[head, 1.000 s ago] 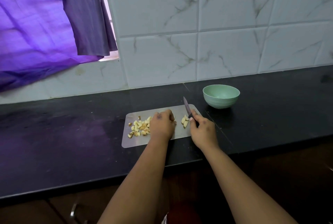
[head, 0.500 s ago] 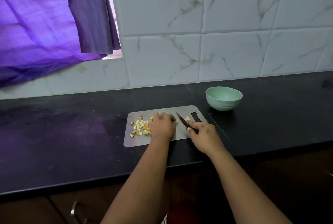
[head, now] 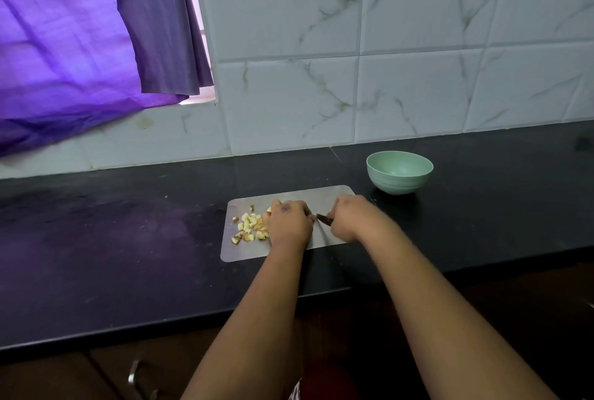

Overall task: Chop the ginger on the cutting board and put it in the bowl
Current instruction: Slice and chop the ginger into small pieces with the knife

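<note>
the right hand (head: 352, 219) is clenched round the handle of a knife (head: 324, 219), whose dark blade pokes out toward the left hand (head: 289, 223) and lies low over the board (head: 244, 253). the left hand sits knuckles up, fingers curled down onto the board; what it pins underneath is hidden, though a pale bit of ginger shows at its far edge, so it is probably holding the uncut piece. whether the fingers truly grip it cannot be told.

the chopped ginger (head: 250, 227) lies in a loose heap of small cubes just to the outside of the left hand, touching its edge. the bowl (head: 399, 172) stands beyond the right hand, off the board's far corner, and looks empty.

the step in hand looks like more cutting, with the transfer not yet begun. to do it well, keep the left fingertips tucked back behind the knuckles, since the blade is very close to them. cut straight down in short strokes. keep the board from sliding on the dark counter (head: 128, 255). move finished cubes toward the heap so none stray off the board's edge.
</note>
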{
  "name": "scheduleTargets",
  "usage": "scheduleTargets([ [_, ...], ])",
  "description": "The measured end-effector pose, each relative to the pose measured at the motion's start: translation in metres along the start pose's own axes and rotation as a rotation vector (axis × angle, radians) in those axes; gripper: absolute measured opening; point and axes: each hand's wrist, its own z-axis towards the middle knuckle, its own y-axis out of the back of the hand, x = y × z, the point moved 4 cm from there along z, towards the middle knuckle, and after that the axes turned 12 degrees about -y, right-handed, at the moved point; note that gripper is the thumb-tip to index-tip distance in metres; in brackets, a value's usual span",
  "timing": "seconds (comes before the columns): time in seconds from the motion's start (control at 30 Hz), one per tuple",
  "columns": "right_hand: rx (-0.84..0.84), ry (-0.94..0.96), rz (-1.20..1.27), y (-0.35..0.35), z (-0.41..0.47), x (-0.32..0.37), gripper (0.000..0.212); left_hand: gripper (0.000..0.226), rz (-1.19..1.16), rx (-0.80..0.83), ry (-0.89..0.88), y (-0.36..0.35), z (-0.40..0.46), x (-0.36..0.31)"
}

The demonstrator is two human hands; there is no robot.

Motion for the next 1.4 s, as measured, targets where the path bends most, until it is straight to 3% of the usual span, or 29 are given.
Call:
scheduleTargets([
  [0.07, 0.062, -0.006, -0.119, 0.025, -0.012, 0.001, 0.013, 0.021, -0.002, 0.001, 0.011, 0.001, -0.001, 0.002],
  [0.23, 0.077, -0.020, -0.152, 0.032, -0.022, -0.004, 0.017, 0.018, -0.029, -0.001, -0.008, 0.001, -0.003, 0.000],
  [0.4, -0.157, 0.037, 0.244, -0.013, -0.015, -0.011, 0.027, 0.023, -0.005, -0.020, 0.003, 0.004, -0.007, -0.001],
  [0.53, -0.165, 0.060, 0.359, -0.031, -0.018, -0.009, 0.035, 0.024, -0.006, -0.031, 0.007, 0.003, -0.007, 0.000],
  [0.73, -0.092, 0.010, 0.190, -0.027, -0.020, 0.003, 0.024, 0.026, 0.015, -0.019, 0.001, 0.002, -0.006, -0.001],
  [0.93, 0.064, -0.020, -0.171, 0.037, -0.028, 0.015, 0.018, 0.019, 0.069, -0.035, -0.083, 0.006, -0.010, -0.006],
  [1.07, 0.173, 0.006, -0.155, 0.045, -0.029, -0.004, 0.025, 0.018, 0.076, -0.083, -0.046, 0.011, -0.012, -0.005],
  [1.23, -0.033, 0.027, 0.505, 0.020, -0.009, -0.035, 0.030, 0.024, 0.103, -0.053, 0.022, 0.011, -0.011, -0.002],
  [1.4, -0.230, -0.079, 0.767, -0.012, 0.014, -0.051, 0.035, 0.033, 0.025, -0.127, -0.002, 0.014, -0.011, 0.000],
])
